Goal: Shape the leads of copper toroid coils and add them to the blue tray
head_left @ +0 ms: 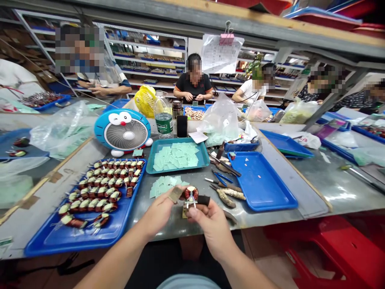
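Observation:
Above the near edge of the bench, a small toroidal coil (191, 193) of copper-red wire with pale wire leads is held between both hands. My left hand (161, 210) grips it from the left side, a tan wrap around one finger. From the right, my right hand (212, 222) pinches it near the leads, thumb in front and a dark wrap on one finger. The fingertips behind the coil are partly hidden. Just beyond the hands lies a loose pile of pale green square pieces (165, 184). More of these pieces fill a teal tray (152, 160).
A blue tray (90, 239) on the left carries rows of coils. Pliers (227, 196) and other hand tools lie right of centre, beside another blue tray (264, 184). A blue fan (124, 130), a water bottle (164, 120) and plastic bags stand behind. Several people sit opposite.

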### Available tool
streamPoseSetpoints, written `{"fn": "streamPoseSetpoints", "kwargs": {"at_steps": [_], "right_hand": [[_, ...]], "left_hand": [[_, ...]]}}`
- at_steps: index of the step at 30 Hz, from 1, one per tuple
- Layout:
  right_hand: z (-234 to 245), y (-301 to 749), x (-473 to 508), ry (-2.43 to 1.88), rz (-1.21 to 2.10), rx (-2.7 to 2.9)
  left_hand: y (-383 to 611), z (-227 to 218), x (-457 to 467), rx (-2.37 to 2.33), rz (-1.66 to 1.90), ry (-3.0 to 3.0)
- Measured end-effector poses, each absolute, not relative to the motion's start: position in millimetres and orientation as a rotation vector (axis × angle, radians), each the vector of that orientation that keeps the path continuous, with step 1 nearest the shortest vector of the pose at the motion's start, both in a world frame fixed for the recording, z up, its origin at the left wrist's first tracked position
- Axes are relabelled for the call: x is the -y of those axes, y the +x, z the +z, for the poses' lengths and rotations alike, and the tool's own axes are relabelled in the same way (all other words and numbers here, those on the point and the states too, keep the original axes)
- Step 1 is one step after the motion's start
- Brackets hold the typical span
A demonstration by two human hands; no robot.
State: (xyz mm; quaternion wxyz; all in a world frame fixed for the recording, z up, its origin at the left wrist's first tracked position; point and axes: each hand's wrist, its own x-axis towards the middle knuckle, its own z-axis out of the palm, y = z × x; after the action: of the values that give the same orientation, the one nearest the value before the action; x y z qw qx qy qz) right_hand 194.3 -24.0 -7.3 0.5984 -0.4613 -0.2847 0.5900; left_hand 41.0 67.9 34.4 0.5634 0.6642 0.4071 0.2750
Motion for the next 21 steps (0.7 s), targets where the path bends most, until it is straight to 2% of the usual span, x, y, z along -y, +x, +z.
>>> {"fn": "streamPoseSetpoints", "kwargs": {"at_steps": [13,21], "right_hand": [[-15,202,25,-1.096,1.372,0.628],[-1,202,29,-1.067,1.427,0.653]], "left_hand": [[27,37,-77,-0.856,0.657,1.53],[30,38,-74,-0.704,0.533,2.266]]}}
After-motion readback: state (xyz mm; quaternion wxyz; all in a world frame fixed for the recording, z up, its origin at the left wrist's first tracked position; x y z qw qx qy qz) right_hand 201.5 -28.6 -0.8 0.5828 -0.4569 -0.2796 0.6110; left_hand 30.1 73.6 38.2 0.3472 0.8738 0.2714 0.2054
